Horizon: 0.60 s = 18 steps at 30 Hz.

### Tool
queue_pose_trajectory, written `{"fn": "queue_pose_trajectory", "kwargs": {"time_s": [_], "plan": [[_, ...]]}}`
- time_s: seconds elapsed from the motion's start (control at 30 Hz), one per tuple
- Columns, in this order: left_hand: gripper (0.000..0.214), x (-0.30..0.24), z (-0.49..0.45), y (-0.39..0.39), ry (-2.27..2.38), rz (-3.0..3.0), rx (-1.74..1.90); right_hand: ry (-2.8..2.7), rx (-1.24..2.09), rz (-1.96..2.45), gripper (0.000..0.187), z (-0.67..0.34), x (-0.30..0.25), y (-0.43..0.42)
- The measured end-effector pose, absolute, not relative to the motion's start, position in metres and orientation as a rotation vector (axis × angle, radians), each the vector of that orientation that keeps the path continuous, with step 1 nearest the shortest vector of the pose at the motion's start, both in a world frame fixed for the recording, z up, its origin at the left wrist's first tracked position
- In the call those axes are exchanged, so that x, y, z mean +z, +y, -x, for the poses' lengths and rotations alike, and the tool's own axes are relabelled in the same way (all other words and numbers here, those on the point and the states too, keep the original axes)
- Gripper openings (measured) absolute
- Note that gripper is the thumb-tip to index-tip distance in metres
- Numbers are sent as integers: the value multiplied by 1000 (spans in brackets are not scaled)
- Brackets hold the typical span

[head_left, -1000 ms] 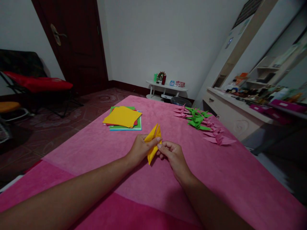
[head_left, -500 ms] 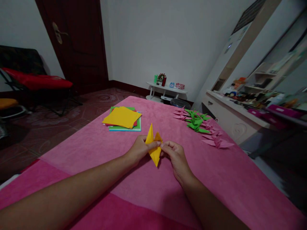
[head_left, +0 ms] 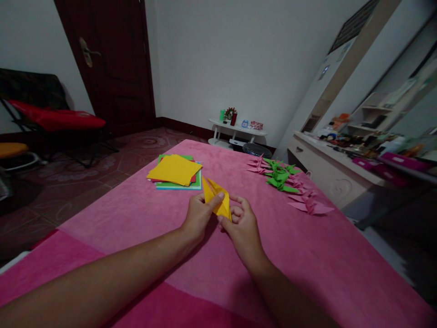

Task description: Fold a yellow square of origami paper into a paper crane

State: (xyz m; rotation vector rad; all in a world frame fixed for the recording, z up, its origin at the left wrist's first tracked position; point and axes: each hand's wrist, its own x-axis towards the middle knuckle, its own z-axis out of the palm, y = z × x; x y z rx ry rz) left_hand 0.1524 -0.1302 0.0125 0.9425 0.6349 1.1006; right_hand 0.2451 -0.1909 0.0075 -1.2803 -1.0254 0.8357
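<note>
A folded piece of yellow paper (head_left: 215, 200) is pinched between both my hands just above the pink cloth (head_left: 143, 214). My left hand (head_left: 200, 214) grips it from the left with thumb on top. My right hand (head_left: 241, 225) holds its lower right end, fingers curled around it. The paper's pointed end tilts up and to the left, toward a stack of coloured square sheets (head_left: 175, 171) with yellow on top.
Several folded pink and green paper cranes (head_left: 290, 184) lie at the table's right. A dresser (head_left: 337, 171) crowded with bottles stands beyond the right edge. A small white side table (head_left: 237, 130), a dark door (head_left: 112, 64) and a chair with a red cushion (head_left: 54, 120) are behind.
The yellow paper has been turned: it stood upright between my fingers, and now lies tilted with its point to the upper left. My right hand has shifted under its lower end.
</note>
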Motion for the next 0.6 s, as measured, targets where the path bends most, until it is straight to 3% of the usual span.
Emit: {"fn": "queue_pose_trajectory", "kwargs": {"time_s": [0.17,0.43,0.6], "plan": [[32,18,-146,-127,710,-945,1148,-867,962,1222,36,-260,20,-193],[52,16,-105,-130,936,-1375,998,-816,1249,1384,43,-276,22,-195],[27,24,-82,-123,867,-2267,922,-922,1350,1492,40,-273,23,-194]]}}
